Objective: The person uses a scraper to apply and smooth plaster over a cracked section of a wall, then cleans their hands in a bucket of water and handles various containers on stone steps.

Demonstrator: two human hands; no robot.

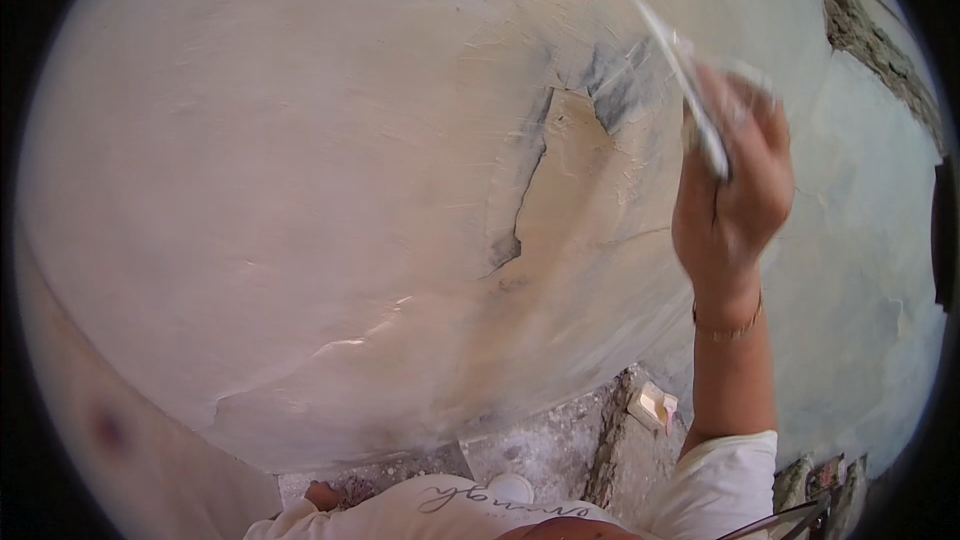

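1 head view looks down along a plastered wall (pixel 300 190), close up.

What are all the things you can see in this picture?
Wall: one, cream plaster, smooth on the left, fills most of the view.
Bare patch: one, tan and grey, cracked, middle right of the wall.
Floor: one, grey, rough, along the bottom.
Small block: one, cream, on the floor by the wall.
Trowel: one, pale, blurred, against the wall at upper right.
Bracelet: one, thin, on the right wrist.
Right hand: one, raised, gripping the trowel.
Left hand: not in view.
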